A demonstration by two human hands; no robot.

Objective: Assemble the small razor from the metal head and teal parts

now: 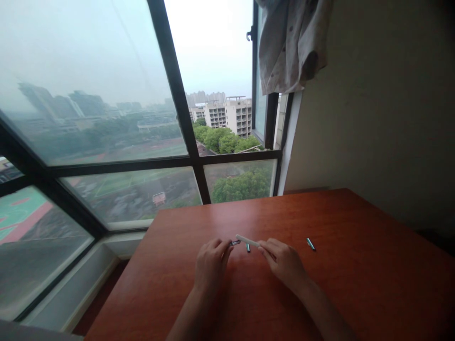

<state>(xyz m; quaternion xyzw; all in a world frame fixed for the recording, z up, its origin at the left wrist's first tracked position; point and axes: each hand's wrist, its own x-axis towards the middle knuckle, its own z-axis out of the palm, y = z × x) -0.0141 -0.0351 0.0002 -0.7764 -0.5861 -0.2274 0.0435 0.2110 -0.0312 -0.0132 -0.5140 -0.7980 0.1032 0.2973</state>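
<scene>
My left hand (212, 260) is closed, its thumb and fingertips pinching a small shiny metallic piece (235, 242) that looks like part of a pen. Most of that piece is hidden by the fingers. In my right hand (282, 260) is a thin, flat white strip (247, 240), gripped near its right end and pointing left. The strip's far tip comes close to the metallic piece; whether they touch I cannot tell. Just behind the strip lies a short dark green pen part (248, 248). Further right on the table is another slim dark green pen part (311, 244) with shiny ends.
Both arms reach over a reddish-brown wooden table (355, 284). Dark-framed windows (124, 168) stand beyond its far and left edges, one pane swung open. A light garment (291, 47) hangs at the upper right beside a plain wall (373, 118).
</scene>
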